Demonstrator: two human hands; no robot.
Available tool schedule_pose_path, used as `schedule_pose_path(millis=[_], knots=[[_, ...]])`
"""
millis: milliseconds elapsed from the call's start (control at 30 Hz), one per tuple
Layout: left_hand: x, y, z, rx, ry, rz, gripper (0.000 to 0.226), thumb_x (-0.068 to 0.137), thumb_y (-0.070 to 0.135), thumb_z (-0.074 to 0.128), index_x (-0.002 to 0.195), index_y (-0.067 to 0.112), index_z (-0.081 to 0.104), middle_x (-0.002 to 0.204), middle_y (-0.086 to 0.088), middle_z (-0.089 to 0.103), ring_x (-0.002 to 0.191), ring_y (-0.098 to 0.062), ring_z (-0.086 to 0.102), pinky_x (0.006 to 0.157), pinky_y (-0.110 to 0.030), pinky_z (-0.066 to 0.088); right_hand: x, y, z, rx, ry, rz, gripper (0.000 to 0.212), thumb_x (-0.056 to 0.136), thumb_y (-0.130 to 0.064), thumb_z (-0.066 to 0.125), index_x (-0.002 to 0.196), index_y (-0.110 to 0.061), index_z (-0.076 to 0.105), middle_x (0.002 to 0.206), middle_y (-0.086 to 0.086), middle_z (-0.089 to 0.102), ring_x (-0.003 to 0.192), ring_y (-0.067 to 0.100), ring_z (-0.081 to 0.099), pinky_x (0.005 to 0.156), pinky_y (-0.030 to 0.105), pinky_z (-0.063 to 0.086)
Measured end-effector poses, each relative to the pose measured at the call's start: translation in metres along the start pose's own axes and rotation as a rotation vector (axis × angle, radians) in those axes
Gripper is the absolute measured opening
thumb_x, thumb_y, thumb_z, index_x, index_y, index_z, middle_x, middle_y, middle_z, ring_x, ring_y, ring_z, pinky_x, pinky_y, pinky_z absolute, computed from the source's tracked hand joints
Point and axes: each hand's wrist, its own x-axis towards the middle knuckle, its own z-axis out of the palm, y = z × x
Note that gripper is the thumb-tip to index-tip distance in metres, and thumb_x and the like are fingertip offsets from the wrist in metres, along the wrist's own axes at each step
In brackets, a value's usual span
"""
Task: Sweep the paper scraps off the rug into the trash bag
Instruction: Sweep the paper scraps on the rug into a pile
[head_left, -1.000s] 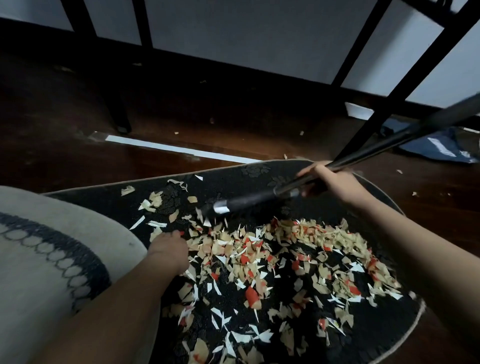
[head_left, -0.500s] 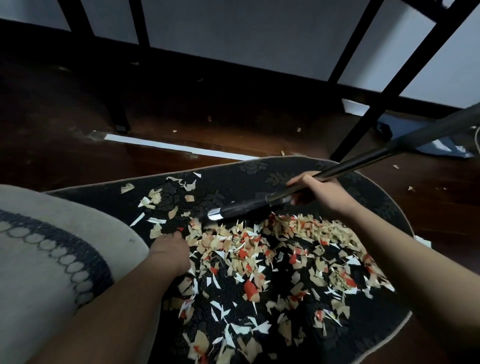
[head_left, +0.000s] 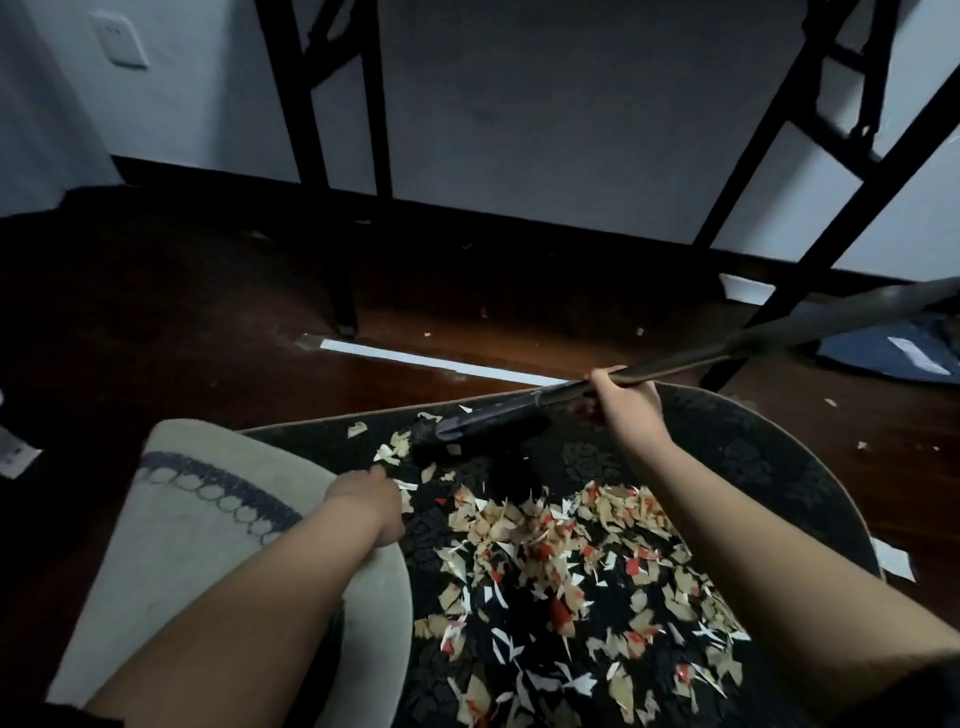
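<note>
Now, right hand (head_left: 626, 410) gripping broom (head_left: 519, 413), scraps (head_left: 561, 551) on rug (head_left: 753, 467)

A person's right hand (head_left: 626, 402) gripped the dark broom handle (head_left: 737, 345), its head (head_left: 467, 434) resting at the far edge of a black patterned rug (head_left: 753, 457). The left hand (head_left: 363, 499) held the rug's folded pale underside (head_left: 208, 519). Tan, white and red paper scraps (head_left: 561, 561) lay strewn over the rug, above a dark wooden floor (head_left: 182, 312).
</note>
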Motion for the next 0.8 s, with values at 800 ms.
schedule_pose_path(millis=[800], knots=[[0.038, -0.01, 0.126, -0.124, -0.286, -0.021, 0.052, 0.1, 0.034, 0.039, 0.145, 0.009, 0.034, 0.15, -0.015, 0.026, 0.136, -0.032, 0.035, 0.111, -0.04, 0.03, 0.026, 0.069, 0.082, 0.191, 0.012, 0.151, 0.022, 0.098, -0.02, 0.048, 0.099, -0.007, 0.065, 0.071, 0.011, 0.071, 0.057, 0.014, 0.068, 0.057, 0.021, 0.058]])
